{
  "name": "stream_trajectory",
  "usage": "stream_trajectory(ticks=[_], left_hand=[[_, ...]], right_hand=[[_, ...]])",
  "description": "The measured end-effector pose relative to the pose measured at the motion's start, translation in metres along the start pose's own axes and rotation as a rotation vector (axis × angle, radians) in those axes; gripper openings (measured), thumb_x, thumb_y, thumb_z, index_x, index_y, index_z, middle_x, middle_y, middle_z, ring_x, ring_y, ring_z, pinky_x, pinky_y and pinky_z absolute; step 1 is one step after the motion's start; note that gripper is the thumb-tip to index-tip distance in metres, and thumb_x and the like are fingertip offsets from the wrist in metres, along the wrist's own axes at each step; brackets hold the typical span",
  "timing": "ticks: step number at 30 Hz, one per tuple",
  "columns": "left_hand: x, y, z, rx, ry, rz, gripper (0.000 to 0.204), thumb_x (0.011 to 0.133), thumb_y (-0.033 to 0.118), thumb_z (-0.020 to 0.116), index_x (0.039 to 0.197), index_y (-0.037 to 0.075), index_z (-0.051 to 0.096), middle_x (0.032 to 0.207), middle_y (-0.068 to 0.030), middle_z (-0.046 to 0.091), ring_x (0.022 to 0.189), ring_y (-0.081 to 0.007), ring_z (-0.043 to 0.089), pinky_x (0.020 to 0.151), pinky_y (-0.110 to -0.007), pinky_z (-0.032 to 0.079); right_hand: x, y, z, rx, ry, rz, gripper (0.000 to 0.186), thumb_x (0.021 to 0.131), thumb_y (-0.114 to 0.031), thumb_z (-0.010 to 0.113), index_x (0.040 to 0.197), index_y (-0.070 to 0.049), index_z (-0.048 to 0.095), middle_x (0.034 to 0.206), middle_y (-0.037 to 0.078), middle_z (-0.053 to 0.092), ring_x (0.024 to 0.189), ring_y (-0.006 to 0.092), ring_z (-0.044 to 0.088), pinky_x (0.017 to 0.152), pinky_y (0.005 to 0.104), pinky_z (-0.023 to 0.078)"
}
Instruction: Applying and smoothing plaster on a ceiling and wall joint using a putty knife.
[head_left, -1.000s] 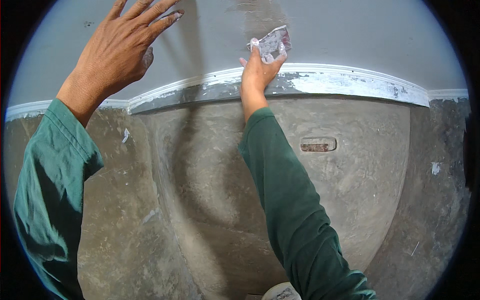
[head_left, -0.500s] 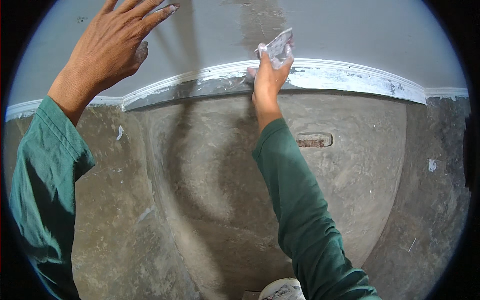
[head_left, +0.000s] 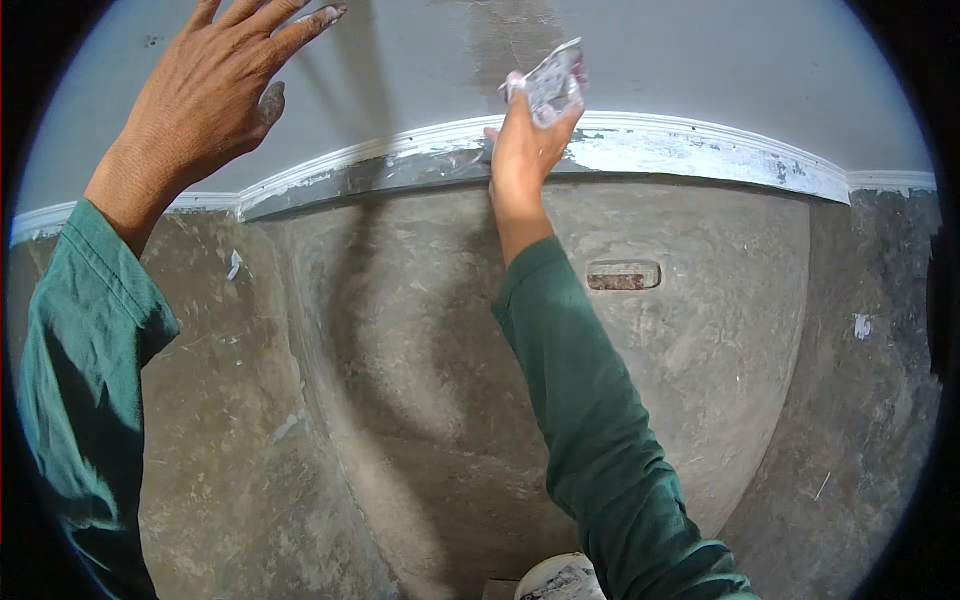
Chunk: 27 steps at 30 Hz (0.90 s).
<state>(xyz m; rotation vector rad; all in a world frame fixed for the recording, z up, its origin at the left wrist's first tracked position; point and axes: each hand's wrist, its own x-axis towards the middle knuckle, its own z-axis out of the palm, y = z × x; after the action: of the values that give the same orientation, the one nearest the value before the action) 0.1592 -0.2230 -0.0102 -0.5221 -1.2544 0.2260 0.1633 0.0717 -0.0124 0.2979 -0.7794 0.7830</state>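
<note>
My right hand (head_left: 522, 150) reaches up to the pale ledge and grips a thin, flat putty scraper (head_left: 553, 82) smeared with white putty. White residue also coats my fingertips. Behind the hand runs a moulded white trim with a band (head_left: 690, 155) below it; the band is thickly whitened on the right and mostly bare grey on the left. Up at the left, my left hand (head_left: 205, 95) is held with its fingers apart and nothing visible in it. White specks mark its fingertips, and some of them are cut off by the upper edge.
A smooth grey surface (head_left: 720, 60) lies above the trim, with a brownish patch (head_left: 505, 40). Below, a rough concrete wall (head_left: 690, 370) holds a small recessed rectangular opening (head_left: 622, 275). A white-rimmed bucket (head_left: 562, 578) with putty-smeared contents stands at the bottom, partly cut off.
My right hand, still gripping the scraper, has moved slightly up and left. My left hand shifts a little left; the whole view has drifted slightly too.
</note>
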Motion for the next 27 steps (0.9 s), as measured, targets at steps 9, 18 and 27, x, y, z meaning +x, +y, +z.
stream_trajectory(ticks=[9, 18, 27], left_hand=[[0.001, -0.002, -0.009, -0.025, -0.003, 0.012, 0.066, 0.087, 0.024, 0.065, 0.151, 0.014, 0.051, 0.172, -0.0099, 0.021, 0.16, -0.026, 0.011, 0.131, -0.054, 0.004], [0.0, -0.003, 0.0, 0.077, -0.034, -0.002, 0.067, 0.088, 0.023, 0.065, 0.152, 0.015, 0.049, 0.172, -0.0103, 0.02, 0.16, -0.0265, 0.01, 0.131, -0.053, 0.003], [-0.005, -0.003, 0.002, -0.007, 0.031, 0.002, 0.066, 0.087, 0.02, 0.063, 0.151, 0.011, 0.05, 0.171, -0.0123, 0.022, 0.16, -0.0277, 0.012, 0.131, -0.054, 0.006]], right_hand=[[-0.011, 0.023, 0.002, -0.227, -0.199, -0.012, 0.079, 0.092, -0.016, 0.073, 0.156, -0.01, 0.026, 0.14, 0.029, 0.049, 0.117, 0.0348, 0.063, 0.072, 0.0365, 0.066], [0.034, 0.003, -0.007, -0.112, 0.011, -0.105, 0.08, 0.094, -0.026, 0.069, 0.159, -0.01, 0.024, 0.142, 0.028, 0.048, 0.125, 0.0354, 0.056, 0.077, 0.0395, 0.063], [-0.001, 0.014, -0.021, -0.14, -0.102, 0.026, 0.083, 0.086, -0.031, 0.077, 0.151, 0.001, 0.037, 0.136, 0.03, 0.056, 0.13, 0.0422, 0.054, 0.112, 0.0488, 0.039]])
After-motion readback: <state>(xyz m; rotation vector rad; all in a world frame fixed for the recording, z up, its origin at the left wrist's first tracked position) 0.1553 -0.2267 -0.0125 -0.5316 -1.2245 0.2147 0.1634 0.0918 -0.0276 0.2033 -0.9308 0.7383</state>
